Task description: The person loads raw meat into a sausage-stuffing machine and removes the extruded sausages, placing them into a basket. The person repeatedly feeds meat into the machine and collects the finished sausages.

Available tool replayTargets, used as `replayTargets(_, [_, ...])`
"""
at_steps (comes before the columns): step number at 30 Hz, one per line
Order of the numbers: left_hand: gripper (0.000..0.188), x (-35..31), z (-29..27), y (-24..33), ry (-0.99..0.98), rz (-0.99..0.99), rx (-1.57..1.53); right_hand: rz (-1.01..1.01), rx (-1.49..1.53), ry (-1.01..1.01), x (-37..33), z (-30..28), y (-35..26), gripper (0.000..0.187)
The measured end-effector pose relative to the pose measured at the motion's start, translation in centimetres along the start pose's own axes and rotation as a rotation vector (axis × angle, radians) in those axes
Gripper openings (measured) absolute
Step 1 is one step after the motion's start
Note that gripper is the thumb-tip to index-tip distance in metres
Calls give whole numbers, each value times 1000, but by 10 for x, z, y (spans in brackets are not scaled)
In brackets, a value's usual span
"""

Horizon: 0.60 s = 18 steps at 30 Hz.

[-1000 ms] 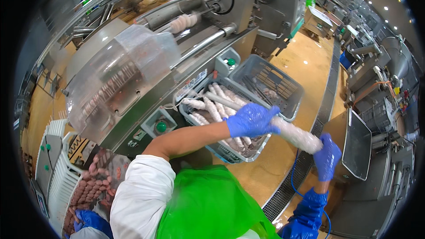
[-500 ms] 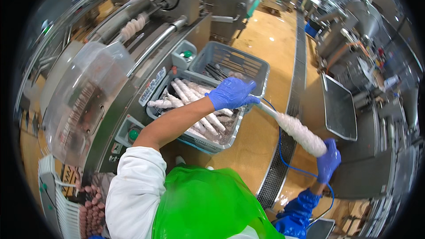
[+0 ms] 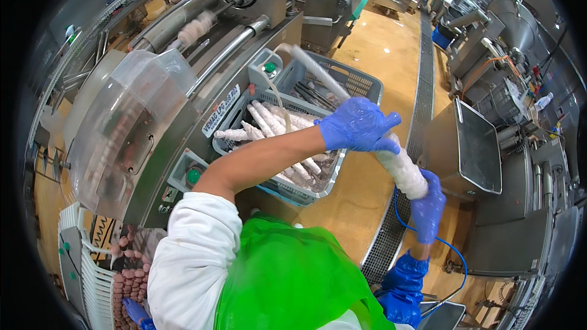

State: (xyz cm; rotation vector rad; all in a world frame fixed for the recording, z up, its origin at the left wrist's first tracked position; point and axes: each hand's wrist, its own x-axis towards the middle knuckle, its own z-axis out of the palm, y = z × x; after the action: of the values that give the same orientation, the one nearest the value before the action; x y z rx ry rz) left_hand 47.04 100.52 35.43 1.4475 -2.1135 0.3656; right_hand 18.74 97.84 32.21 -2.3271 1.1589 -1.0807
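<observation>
My left hand [image 3: 361, 125], in a blue glove, is closed around a pale tube [image 3: 321, 73]. This tube, smeared by motion, sticks out up and to the left over the baskets, and a thin whitish strand [image 3: 278, 85] hangs from its far end. Below that hand runs a bunched white sausage casing [image 3: 401, 170], slanting down to the right. My right hand [image 3: 428, 205], also gloved in blue, grips the lower end of the casing. Several similar white casing sticks [image 3: 266, 119] lie piled in a grey basket [image 3: 327, 188] under my left forearm.
A second grey basket [image 3: 367, 76] behind holds dark rods. Left stands a steel machine with a clear cover [image 3: 116, 134]. Sausage links [image 3: 128, 287] lie beside a white rack [image 3: 92, 269], near another person's gloved hand [image 3: 133, 310]. A steel bin [image 3: 440, 146] and floor grate [image 3: 391, 226] are right.
The tube now extends up and left beyond my left hand. My hands are closer together, the right moved up and left, and less casing shows between them. Another person's hand appears at lower left.
</observation>
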Motion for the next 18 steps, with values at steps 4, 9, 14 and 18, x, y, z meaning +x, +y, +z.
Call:
replayTargets(4, [50,-34,3,-67,-174,-188,14,177,-51,-54,-4,-33,25,34])
replayTargets(9, [47,-48,31,-2,-317,-254,-124,54,-220,-176,-23,33,22,34])
replayTargets(14, [50,-73,10,-60,-463,-405,-101,210,-70,-148,-20,2,41,33])
replayTargets(18, [50,-64,37,1,-329,-322,-101,87,-115,-236,-29,63,20,38])
